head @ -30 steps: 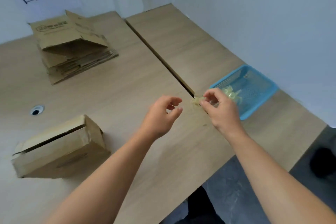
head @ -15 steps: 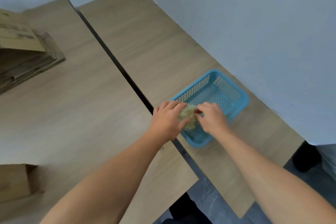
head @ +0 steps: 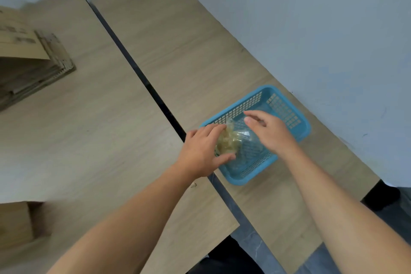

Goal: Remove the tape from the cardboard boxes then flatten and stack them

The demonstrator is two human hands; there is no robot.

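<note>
A crumpled wad of yellowish clear tape [head: 226, 143] sits over the near left part of the blue mesh basket [head: 295, 118]. My left hand [head: 203, 151] holds the wad between fingers and thumb. My right hand [head: 272, 133] hovers over the basket just right of the wad, fingers straight and spread, holding nothing; a clear strip of tape lies between it and the wad. A stack of flattened cardboard boxes [head: 33, 62] lies at the far left. One cardboard box [head: 15, 222], still in box shape, sits at the lower left edge, partly cut off.
Two wooden tabletops meet at a dark gap [head: 142, 78] running diagonally; the basket is on the right-hand table [head: 200, 46], close to the pale wall [head: 322, 29]. The table's near edge and dark floor [head: 255, 249] are at the bottom.
Both hands carried the tape wad from the table gap to over the basket. My right hand has since let go of the wad and opened, while the left keeps hold.
</note>
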